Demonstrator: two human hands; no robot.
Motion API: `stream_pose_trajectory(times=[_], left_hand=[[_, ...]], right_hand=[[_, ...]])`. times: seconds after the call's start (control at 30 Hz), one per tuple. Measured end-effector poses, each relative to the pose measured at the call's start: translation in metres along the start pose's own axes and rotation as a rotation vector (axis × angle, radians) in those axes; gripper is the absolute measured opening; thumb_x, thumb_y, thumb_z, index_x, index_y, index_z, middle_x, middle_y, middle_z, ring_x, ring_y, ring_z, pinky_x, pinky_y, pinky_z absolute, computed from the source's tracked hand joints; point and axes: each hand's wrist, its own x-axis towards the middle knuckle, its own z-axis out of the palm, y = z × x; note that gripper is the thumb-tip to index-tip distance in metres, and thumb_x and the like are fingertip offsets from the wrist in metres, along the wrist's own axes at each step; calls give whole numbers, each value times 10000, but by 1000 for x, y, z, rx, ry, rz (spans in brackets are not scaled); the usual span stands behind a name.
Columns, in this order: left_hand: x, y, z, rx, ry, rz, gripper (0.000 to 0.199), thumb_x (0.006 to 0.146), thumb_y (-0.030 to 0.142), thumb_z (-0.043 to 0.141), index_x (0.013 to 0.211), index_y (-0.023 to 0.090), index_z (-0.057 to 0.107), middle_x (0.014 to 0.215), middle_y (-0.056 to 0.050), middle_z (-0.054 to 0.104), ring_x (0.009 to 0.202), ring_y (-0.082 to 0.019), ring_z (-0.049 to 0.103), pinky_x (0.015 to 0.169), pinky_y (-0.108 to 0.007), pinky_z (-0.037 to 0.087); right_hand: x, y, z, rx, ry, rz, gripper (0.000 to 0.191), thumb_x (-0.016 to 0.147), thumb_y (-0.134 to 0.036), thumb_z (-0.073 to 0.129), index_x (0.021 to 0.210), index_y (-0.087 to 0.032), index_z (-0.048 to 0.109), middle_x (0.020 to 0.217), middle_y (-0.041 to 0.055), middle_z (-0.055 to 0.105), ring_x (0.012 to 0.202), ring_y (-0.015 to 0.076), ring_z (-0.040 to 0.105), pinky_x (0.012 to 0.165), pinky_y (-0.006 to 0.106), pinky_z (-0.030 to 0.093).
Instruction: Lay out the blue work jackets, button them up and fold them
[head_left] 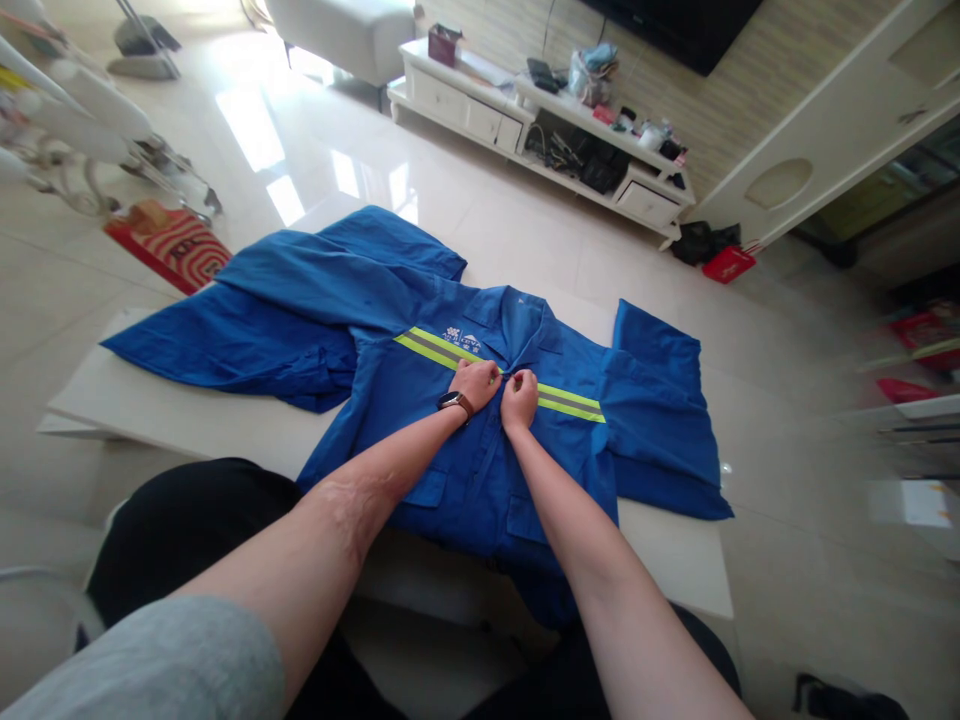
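A blue work jacket (pixel 420 430) lies front up across a low white table, its collar pointing away from me and its sleeves spread to both sides. A yellow-green and grey reflective band crosses the chest, with a white logo above it on the left. My left hand (pixel 476 385), with a watch on the wrist, pinches the front edge just below the collar. Beside it my right hand (pixel 519 398) is closed on the other side of the front opening. The fingertips nearly meet, and any button between them is hidden.
The white table (pixel 675 560) shows around the jacket. A red striped bag (pixel 176 245) stands beyond its left end. Farther back are a white TV cabinet (pixel 465 110) with several items on it, a grey seat (pixel 345 35) and a red bag (pixel 729 264) on the tiled floor.
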Motion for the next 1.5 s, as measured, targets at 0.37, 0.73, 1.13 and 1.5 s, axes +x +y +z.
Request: stream_pose_trajectory(times=[0.37, 0.73, 1.13, 1.5], left_hand=[[-1, 1, -3, 0, -31, 14, 189, 931, 293, 531, 823, 203, 658, 868, -64, 739, 853, -225, 654, 880, -393, 354], [3, -6, 1, -67, 28, -68, 219, 1008, 232, 388, 1092, 219, 589, 1097, -69, 724, 1016, -232, 642, 952, -371, 384], [-9, 4, -5, 116, -69, 78, 383, 950, 360, 489, 1260, 220, 664, 1274, -105, 639, 1227, -278, 521, 1032, -424, 399], [-45, -94, -62, 384, -167, 115, 637, 1010, 521, 332, 1608, 304, 352, 1680, -18, 301, 1575, -296, 170, 1261, -474, 166]], right_hand=[[-6, -3, -4, 116, -34, 91, 259, 806, -226, 482, 1062, -224, 522, 686, -29, 540, 647, 207, 535, 697, 313, 450], [-27, 14, -39, 30, -448, -527, 511, 918, -294, 498, 1413, -169, 494, 1491, 144, 525, 1401, 265, 459, 1151, 434, 396], [-30, 7, -46, -433, -605, -492, 612, 1009, -454, 437, 1581, -241, 387, 1693, 81, 236, 1573, 267, 139, 1182, 495, 286], [-31, 7, -48, -395, -559, -489, 609, 1001, -494, 454, 1584, -341, 365, 1703, 3, 206, 1566, 242, 170, 1170, 491, 314]])
